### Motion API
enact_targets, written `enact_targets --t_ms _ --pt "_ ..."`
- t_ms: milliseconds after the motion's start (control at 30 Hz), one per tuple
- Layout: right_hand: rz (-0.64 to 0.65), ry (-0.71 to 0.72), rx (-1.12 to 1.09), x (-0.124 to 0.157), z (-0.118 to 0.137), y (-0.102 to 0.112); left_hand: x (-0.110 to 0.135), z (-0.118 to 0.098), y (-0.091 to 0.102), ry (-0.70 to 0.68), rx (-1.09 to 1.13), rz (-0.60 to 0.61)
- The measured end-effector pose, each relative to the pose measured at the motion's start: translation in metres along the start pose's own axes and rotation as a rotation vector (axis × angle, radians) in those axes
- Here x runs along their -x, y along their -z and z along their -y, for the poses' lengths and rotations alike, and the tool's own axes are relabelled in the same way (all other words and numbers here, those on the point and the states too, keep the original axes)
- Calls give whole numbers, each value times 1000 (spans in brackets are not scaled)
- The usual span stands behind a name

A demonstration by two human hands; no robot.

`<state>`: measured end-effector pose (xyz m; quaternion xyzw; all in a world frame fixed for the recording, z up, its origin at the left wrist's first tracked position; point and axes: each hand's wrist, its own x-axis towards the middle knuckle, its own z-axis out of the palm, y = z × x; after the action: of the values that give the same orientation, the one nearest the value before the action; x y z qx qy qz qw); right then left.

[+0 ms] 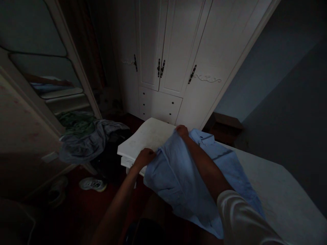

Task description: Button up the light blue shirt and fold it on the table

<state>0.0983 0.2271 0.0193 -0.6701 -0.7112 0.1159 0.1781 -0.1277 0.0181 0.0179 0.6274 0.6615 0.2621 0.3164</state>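
Observation:
A light blue collared shirt (176,177) lies partly across a white table, its collar toward the far edge. The nearer part of the cloth hangs over the front edge. My left hand (145,157) pinches the shirt's edge at the left, close to the table's front. Farther back, my right hand (182,130) is closed on the same piece of cloth beside the collar. My right forearm crosses over the shirt and hides some of it. The fingertips of both hands are dim and partly hidden.
The white table (276,190) has a curved left end. A white wardrobe (176,44) stands behind it. Left are a heap of clothes (84,143), a mirror (56,75) and a white shoe (92,184) on the red floor. A brown wooden box (227,122) sits at the back right.

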Motion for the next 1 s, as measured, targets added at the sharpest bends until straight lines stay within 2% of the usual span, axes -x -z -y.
enact_targets --t_ms 200,467,767,900,1000 --pt "4 50 95 11 6 -10 8 1 0 87 -63 -37" --pt "6 83 174 12 2 -13 21 -8 5 121 -64 104" --pt "-6 106 202 11 -1 -17 75 5 -2 117 166 183" --pt "11 136 206 8 -4 -17 94 14 -9 117 421 236" --pt "37 181 204 6 -5 -14 105 25 -15 190 567 303"
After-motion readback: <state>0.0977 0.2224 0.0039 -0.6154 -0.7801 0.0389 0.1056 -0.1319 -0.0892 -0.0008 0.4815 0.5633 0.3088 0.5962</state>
